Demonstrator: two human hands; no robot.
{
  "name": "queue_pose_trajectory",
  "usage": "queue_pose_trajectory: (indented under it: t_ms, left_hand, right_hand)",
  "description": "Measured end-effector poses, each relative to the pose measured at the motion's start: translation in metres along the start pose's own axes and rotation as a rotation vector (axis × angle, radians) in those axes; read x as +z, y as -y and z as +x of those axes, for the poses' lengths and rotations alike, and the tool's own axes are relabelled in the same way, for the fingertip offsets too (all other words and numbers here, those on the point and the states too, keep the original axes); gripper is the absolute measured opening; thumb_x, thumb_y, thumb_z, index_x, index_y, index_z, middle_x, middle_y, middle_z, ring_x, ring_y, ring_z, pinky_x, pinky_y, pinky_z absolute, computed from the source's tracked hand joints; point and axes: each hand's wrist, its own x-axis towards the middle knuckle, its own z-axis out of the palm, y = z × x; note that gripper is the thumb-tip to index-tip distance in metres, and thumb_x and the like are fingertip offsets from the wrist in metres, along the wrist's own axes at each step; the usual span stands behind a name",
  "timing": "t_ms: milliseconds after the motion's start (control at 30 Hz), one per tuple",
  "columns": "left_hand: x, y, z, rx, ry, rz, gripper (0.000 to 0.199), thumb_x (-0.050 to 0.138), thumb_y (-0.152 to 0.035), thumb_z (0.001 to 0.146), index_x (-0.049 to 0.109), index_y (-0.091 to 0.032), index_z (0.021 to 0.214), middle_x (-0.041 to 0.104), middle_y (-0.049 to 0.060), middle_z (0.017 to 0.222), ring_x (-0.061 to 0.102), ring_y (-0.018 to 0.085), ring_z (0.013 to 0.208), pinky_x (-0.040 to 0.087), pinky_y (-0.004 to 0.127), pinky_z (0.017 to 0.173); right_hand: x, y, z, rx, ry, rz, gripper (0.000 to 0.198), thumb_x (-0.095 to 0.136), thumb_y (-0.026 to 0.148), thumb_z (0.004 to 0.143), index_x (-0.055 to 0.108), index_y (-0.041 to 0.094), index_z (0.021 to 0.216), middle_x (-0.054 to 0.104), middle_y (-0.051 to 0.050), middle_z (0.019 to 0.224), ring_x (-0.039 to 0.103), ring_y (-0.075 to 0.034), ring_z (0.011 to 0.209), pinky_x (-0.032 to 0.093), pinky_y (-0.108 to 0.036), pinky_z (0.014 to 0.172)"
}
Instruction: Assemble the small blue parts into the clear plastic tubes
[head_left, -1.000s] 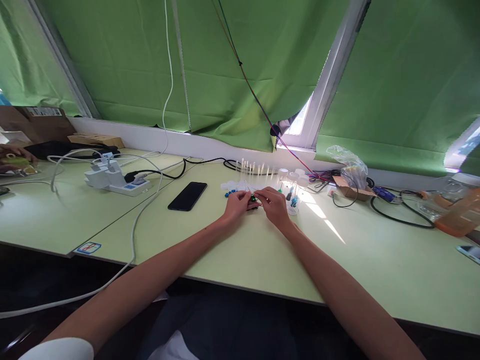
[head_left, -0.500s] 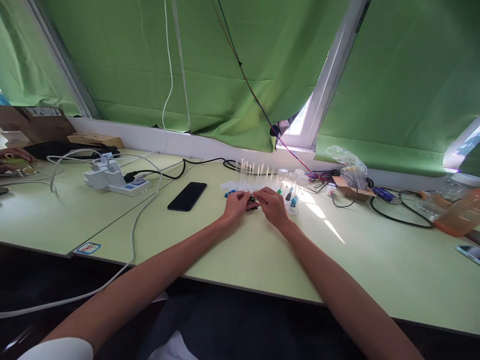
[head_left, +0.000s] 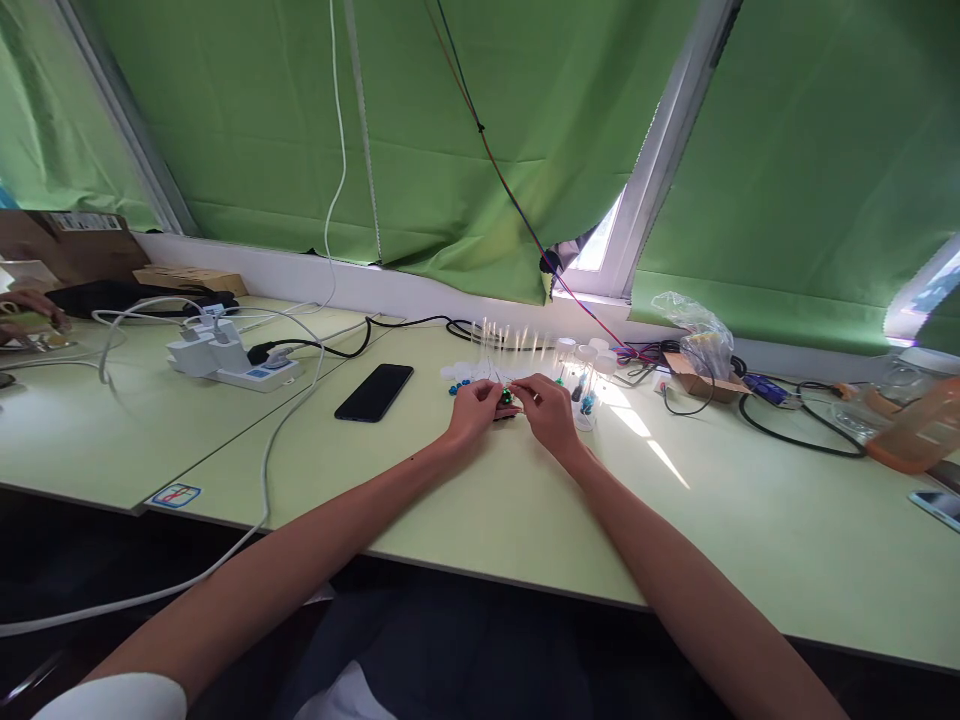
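Observation:
My left hand (head_left: 474, 410) pinches a small shiny green piece (head_left: 507, 397) between thumb and fingers, low over the table. Close on its right, my right hand (head_left: 549, 408) has thumb and forefinger pressed together; whatever they hold is too small to make out. Several small blue pieces (head_left: 460, 386) lie just beyond my left hand, beside white caps (head_left: 448, 373). Behind the hands stand several thin clear tubes (head_left: 517, 345). To the right of my right hand are clear capped containers (head_left: 587, 405) with blue and dark pieces inside. Dark bits under my fingers are mostly hidden.
A black phone (head_left: 375, 392) lies left of my hands. Farther left is a power strip (head_left: 259, 375) with plugs and a white cable (head_left: 274, 460) crossing the table. On the right are a small cardboard box (head_left: 701, 378), black cables and an orange bottle (head_left: 919, 430). Another person's hand (head_left: 34, 310) shows far left.
My right hand's fingertips have drawn slightly to the right, away from the green piece. The green piece now shows more plainly in my left hand.

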Motion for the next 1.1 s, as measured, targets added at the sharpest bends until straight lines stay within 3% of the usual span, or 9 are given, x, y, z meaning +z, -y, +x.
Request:
queue_pose_trajectory:
  t_ms: [400, 1100]
  left_hand:
    - [0.0000, 0.0018, -0.0001, 0.022, 0.019, 0.048, 0.021, 0.069, -0.033, 0.080, 0.061, -0.015, 0.073, 0.066, 0.002, 0.069, 0.071, 0.018, 0.065, 0.060, 0.039, 0.080]
    - [0.0020, -0.0023, -0.0025, 0.038, 0.023, 0.061, 0.019, 0.067, -0.031, 0.081, 0.062, -0.016, 0.071, 0.067, 0.002, 0.068, 0.072, 0.019, 0.066, 0.060, 0.038, 0.079]
  right_hand:
    - [-0.0005, 0.0024, 0.0021, 0.154, -0.048, 0.083, 0.022, 0.058, 0.036, 0.084, 0.067, 0.018, 0.075, 0.068, -0.004, 0.075, 0.058, -0.016, 0.066, 0.046, -0.028, 0.059]
    - [0.0024, 0.0012, 0.0026, 0.231, -0.095, 0.130, 0.029, 0.058, 0.044, 0.083, 0.061, 0.019, 0.069, 0.060, -0.001, 0.062, 0.052, -0.013, 0.057, 0.045, -0.027, 0.056]
